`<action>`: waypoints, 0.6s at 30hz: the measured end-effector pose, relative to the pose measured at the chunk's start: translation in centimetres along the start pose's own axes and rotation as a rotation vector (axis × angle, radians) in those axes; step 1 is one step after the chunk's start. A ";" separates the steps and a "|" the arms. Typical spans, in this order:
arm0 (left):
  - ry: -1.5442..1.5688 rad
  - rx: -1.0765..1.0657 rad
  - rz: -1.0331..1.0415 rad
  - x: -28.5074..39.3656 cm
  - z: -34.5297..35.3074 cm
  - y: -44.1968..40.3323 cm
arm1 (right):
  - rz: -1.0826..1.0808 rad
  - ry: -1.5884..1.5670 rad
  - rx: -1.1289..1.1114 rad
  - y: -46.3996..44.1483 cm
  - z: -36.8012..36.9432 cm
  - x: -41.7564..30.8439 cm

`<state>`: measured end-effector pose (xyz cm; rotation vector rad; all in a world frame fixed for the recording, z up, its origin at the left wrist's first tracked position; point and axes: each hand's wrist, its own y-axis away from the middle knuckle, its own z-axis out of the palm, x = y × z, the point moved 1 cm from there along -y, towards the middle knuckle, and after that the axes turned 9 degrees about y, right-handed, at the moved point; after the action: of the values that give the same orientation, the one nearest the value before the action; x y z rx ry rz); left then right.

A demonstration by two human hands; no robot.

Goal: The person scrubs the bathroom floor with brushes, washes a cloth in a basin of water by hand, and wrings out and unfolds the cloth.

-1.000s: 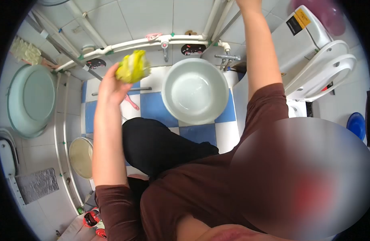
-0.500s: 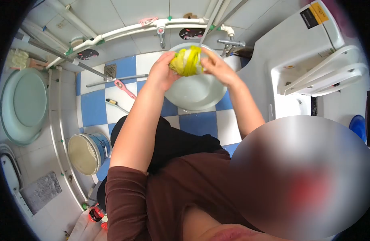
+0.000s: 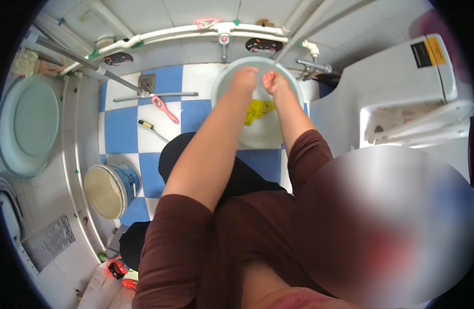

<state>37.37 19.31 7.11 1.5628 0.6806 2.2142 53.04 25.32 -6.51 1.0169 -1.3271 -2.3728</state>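
A crumpled yellow cloth (image 3: 258, 112) lies in the pale green basin (image 3: 219, 77) on the floor, partly behind my right forearm. Above the far half of the basin is my left hand (image 3: 244, 81), smeared by motion, so its fingers cannot be made out. Close beside it, my right hand (image 3: 274, 82) has its fingers curled in, with nothing visible in them. Both hands are apart from the cloth.
A wall tap (image 3: 224, 45) is behind the basin. Left on the tiles lie a pink brush (image 3: 165, 109), a small brush (image 3: 152, 130) and a grey bar (image 3: 170, 95). A bucket (image 3: 106, 190) stands nearer. A white washing appliance (image 3: 389, 87) is at right.
The yellow cloth has left my hands and is now down in the basin. My hands have come closer together, and the view has shifted slightly.
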 end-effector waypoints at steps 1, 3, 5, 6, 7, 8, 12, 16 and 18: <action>-0.012 0.008 -0.019 0.0 0.8 -0.7 | 0.024 -0.065 0.064 -1.0 0.6 0.4; 0.074 0.056 -0.075 0.6 2.2 -0.7 | 0.061 -0.111 0.077 -4.5 0.6 1.3; 0.165 0.123 -0.065 -0.3 3.3 -2.1 | 0.093 -0.082 -0.013 -10.9 -1.4 2.3; 0.213 0.164 -0.027 -2.3 3.7 -4.5 | 0.149 -0.112 -0.036 -13.7 -1.8 2.7; 0.258 0.203 0.009 -3.7 4.3 -6.3 | 0.201 -0.146 -0.057 -16.6 -1.9 3.1; 0.234 0.198 -0.011 -4.4 4.6 -7.2 | 0.251 -0.182 -0.078 -18.0 -2.4 3.4; 0.200 0.145 -0.062 -7.5 4.9 -13.1 | -0.001 -0.120 -0.060 -12.0 -0.4 2.3; 0.601 0.194 -0.267 -2.2 6.9 -8.0 | -0.173 0.031 -0.036 -4.4 1.7 -0.5; 0.597 0.068 -0.235 -3.9 7.3 -10.4 | -0.248 0.116 -0.069 -2.2 1.7 -1.4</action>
<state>45.61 27.10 0.22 0.7741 1.0479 2.4895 53.21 28.39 -7.11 1.3447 -1.1284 -2.4695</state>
